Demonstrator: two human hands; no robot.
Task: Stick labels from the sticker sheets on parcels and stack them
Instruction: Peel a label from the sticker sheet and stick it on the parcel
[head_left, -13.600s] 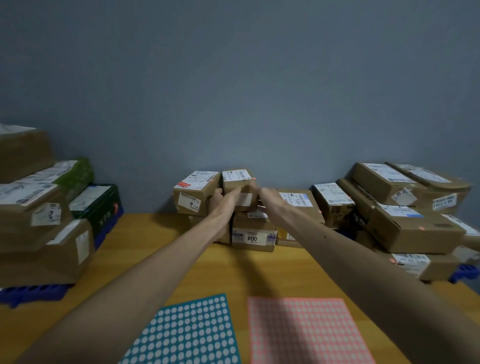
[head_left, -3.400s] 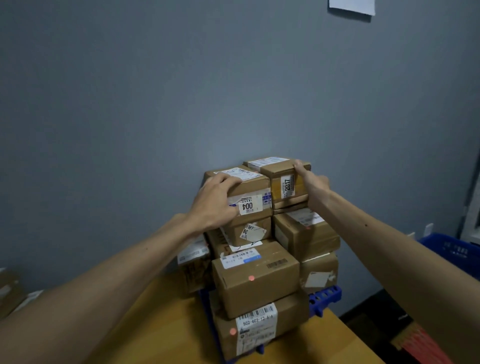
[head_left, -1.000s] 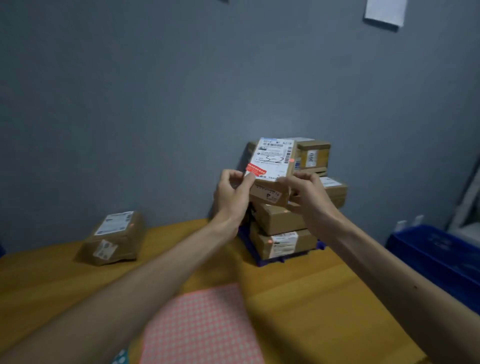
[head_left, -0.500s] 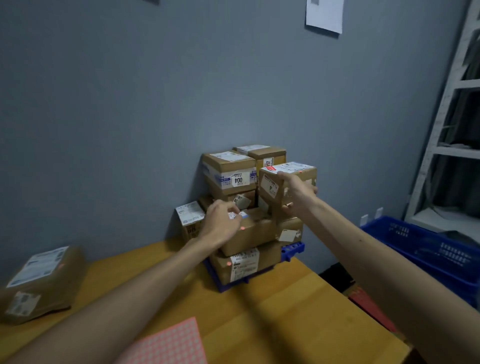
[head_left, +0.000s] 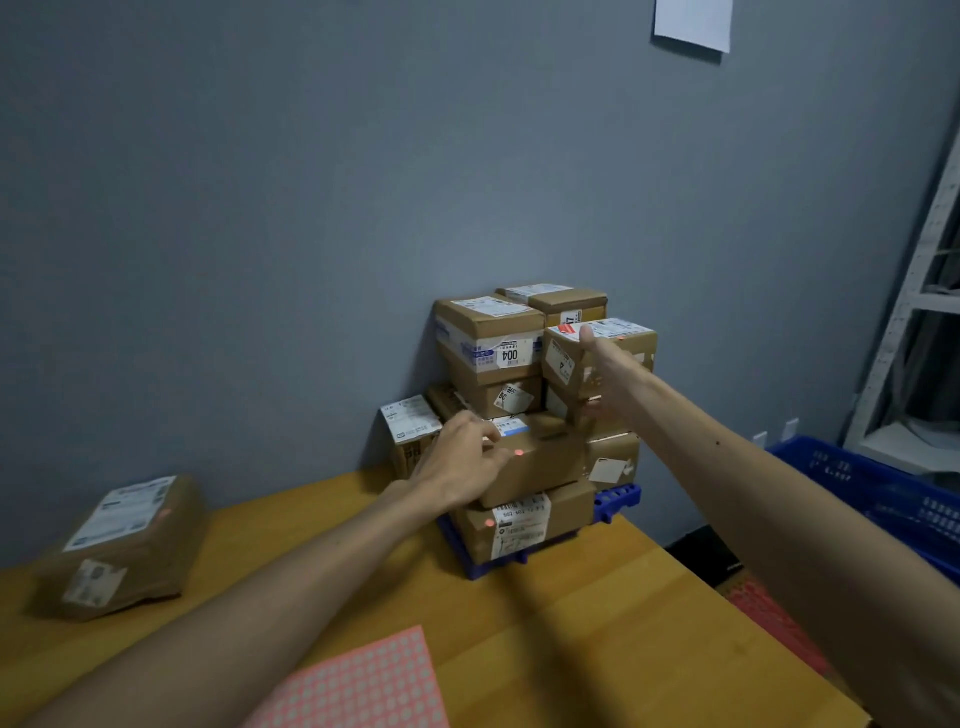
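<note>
— What's different from a second ago?
— The small brown cardboard parcel with a white label and red strip on top (head_left: 613, 329) was up in both hands then. Now it sits at the right front of the stack of brown cardboard parcels (head_left: 519, 525), just beside the box marked 004 (head_left: 488, 345). The left hand (head_left: 460, 465) has dropped away from it.
— Where is that hand?
— Lying on the top front edge of a brown box with a pink dot sticker (head_left: 545, 467), mid-stack. Its fingers are loosely bent and grip nothing I can see.
— And the right hand (head_left: 613, 379)?
— Spread against the parcel's near face, thumb pointing up to the label's edge. It touches but doesn't clasp.
— What holds the stack?
— A blue plastic pallet (head_left: 615, 501) at the back of the wooden table (head_left: 623, 623), against the grey wall (head_left: 311, 208).
— Other containers?
— A blue plastic crate (head_left: 883, 499) to the right, beyond the table. Its contents don't show.
— Sticker sheets?
— A pink sheet of round stickers (head_left: 363, 686) at the near table edge. A lone brown parcel with a pink dot (head_left: 124, 545) lies at the left
</note>
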